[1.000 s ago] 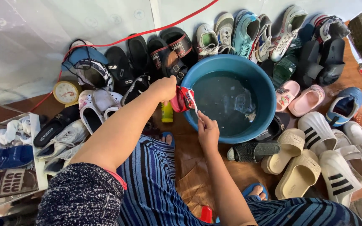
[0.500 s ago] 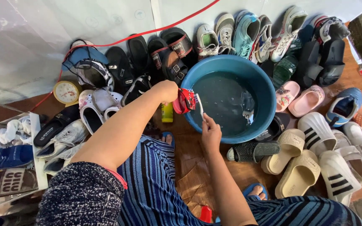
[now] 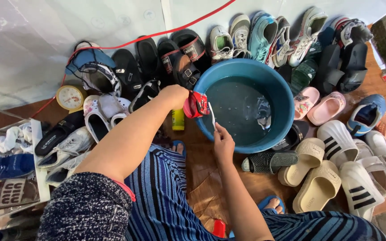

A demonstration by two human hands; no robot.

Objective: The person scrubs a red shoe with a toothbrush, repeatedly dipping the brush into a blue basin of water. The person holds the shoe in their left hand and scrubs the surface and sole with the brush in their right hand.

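My left hand (image 3: pixel 175 95) grips a small red child's shoe (image 3: pixel 195 105) at the near left rim of a blue basin (image 3: pixel 278 85). My right hand (image 3: pixel 223 142) holds a white toothbrush (image 3: pixel 212 114) upright, with its head against the shoe. The basin holds dark water, and a grey item lies in it at the right side. A small yellow-green bottle (image 3: pixel 178 119) stands on the floor just below the shoe.
Many shoes ring the basin: black sandals (image 3: pixel 182 56) and sneakers (image 3: pixel 264 33) at the back, pink shoes (image 3: pixel 318 105) and beige and white slides (image 3: pixel 336 174) on the right, white clogs (image 3: pixel 99 111) on the left. A yellow clock (image 3: pixel 69 97) sits at the left.
The red shoe and my left hand have shifted slightly right, over the basin's rim. My right hand has moved a little along the shoe with the brush.
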